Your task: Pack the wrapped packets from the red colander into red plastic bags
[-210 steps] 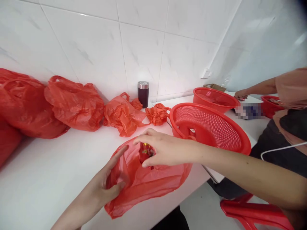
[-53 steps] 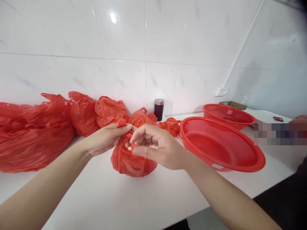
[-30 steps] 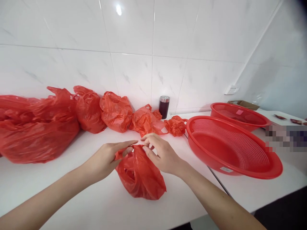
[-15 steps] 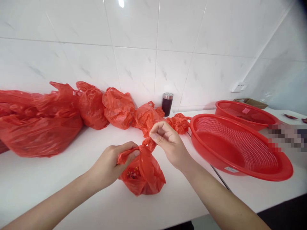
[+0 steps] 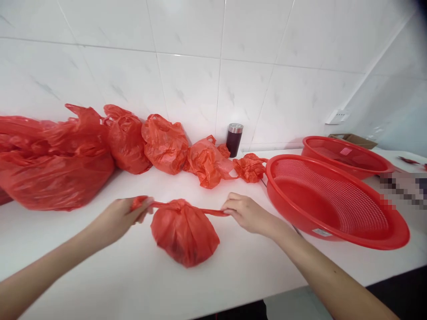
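A small, rounded red plastic bag (image 5: 185,235) rests on the white table in front of me, its top drawn together. My left hand (image 5: 135,211) is closed round one twisted end of the bag, out to the left. On the other side, my right hand (image 5: 245,212) pinches the opposite end between thumb and fingers. Both ends are stretched sideways, nearly level, from the gathered top. Dark contents show faintly through the plastic, but I cannot make out what they are.
Several filled red plastic bags (image 5: 163,144) line the tiled wall. A dark tumbler (image 5: 234,141) with a metallic lid stands behind them. Two red baskets, a near one (image 5: 300,186) and a far one (image 5: 350,153), occupy the right side. A cardboard box (image 5: 358,141) sits beyond.
My hands have moved apart, pulling the bag's ends out to the left and right. The bag's mouth, where shiny contents showed, is now closed up. The view has shifted slightly.
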{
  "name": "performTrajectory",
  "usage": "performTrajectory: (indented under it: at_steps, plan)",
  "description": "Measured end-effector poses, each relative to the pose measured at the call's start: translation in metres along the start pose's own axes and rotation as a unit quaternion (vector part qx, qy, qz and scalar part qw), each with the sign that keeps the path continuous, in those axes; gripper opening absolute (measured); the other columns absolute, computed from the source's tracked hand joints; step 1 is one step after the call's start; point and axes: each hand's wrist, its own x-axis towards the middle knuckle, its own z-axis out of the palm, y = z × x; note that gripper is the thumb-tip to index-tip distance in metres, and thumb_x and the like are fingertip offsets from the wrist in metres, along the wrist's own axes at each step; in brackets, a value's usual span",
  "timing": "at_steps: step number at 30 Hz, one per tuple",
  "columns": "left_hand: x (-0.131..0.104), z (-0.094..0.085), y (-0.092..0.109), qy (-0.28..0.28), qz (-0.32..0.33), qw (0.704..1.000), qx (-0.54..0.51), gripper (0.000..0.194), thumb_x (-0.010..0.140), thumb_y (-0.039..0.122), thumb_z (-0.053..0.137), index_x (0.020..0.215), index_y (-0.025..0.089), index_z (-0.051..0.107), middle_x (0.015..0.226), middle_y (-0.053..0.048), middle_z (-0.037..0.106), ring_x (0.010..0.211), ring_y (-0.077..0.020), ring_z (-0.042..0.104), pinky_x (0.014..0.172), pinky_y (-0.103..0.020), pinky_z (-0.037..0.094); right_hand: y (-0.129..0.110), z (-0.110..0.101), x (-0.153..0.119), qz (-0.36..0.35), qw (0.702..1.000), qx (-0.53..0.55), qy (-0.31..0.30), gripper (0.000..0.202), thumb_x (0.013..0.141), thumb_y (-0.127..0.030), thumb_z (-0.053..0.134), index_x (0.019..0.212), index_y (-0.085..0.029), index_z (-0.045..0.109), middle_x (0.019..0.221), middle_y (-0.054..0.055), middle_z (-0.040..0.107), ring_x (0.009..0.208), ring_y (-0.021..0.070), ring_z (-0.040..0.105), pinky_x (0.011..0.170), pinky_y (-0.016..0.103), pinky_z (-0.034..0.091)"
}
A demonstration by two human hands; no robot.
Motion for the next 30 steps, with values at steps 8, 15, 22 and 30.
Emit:
performTrajectory:
  at_steps: [8, 15, 22, 30]
  plan:
    - [-0.003, -0.003, -0.025, 0.034, -0.014, 0.999, 0.026, 0.050, 0.087, 0.063, 0.039, 0.094, 0.024, 0.069, 0.096, -0.005, 0.069, 0.085, -0.0234, 0.065, 0.077, -0.034, 0.054, 0.013, 0.018, 0.006, 0.071, 0.990, -0.073, 0.093, 0.022, 0.093, -0.026, 0.047, 0.105, -0.021, 0.066, 0.107, 0.009, 0.058, 0.100, 0.0219, 0.055, 0.087, 0.040, 0.045]
    - [0.022, 0.034, -0.009, -0.050, 0.291, 0.940, 0.169, 0.042, 0.095, 0.042, 0.038, 0.133, 0.029, 0.050, 0.126, -0.007, 0.060, 0.111, -0.0228, 0.058, 0.094, -0.034, 0.046, -0.031, 0.088, 0.016, 0.072, 0.988, -0.104, 0.084, 0.044, 0.082, -0.047, 0.063, 0.116, -0.020, 0.057, 0.099, 0.009, 0.063, 0.091, 0.0261, 0.057, 0.082, 0.043, 0.042]
    - [0.040, 0.051, -0.021, -0.080, 0.202, 0.944, 0.247, 0.030, 0.093, 0.026, 0.029, 0.097, 0.026, 0.059, 0.088, 0.001, 0.071, 0.069, -0.0161, 0.062, 0.065, -0.026, 0.044, 0.001, 0.085, 0.013, 0.077, 0.990, -0.108, 0.040, 0.052, 0.082, 0.005, 0.034, 0.118, -0.023, 0.059, 0.099, 0.004, 0.058, 0.085, 0.0158, 0.055, 0.074, 0.029, 0.041]
    - [0.066, 0.071, -0.028, -0.038, 0.117, 0.936, 0.330, 0.024, 0.084, 0.014, 0.035, 0.091, 0.024, 0.056, 0.077, -0.006, 0.069, 0.065, -0.0232, 0.062, 0.057, -0.030, 0.035, 0.027, 0.097, 0.029, 0.085, 0.980, -0.176, 0.028, 0.035, 0.093, -0.011, 0.037, 0.118, -0.025, 0.058, 0.111, 0.008, 0.053, 0.099, 0.0227, 0.048, 0.073, 0.031, 0.041]
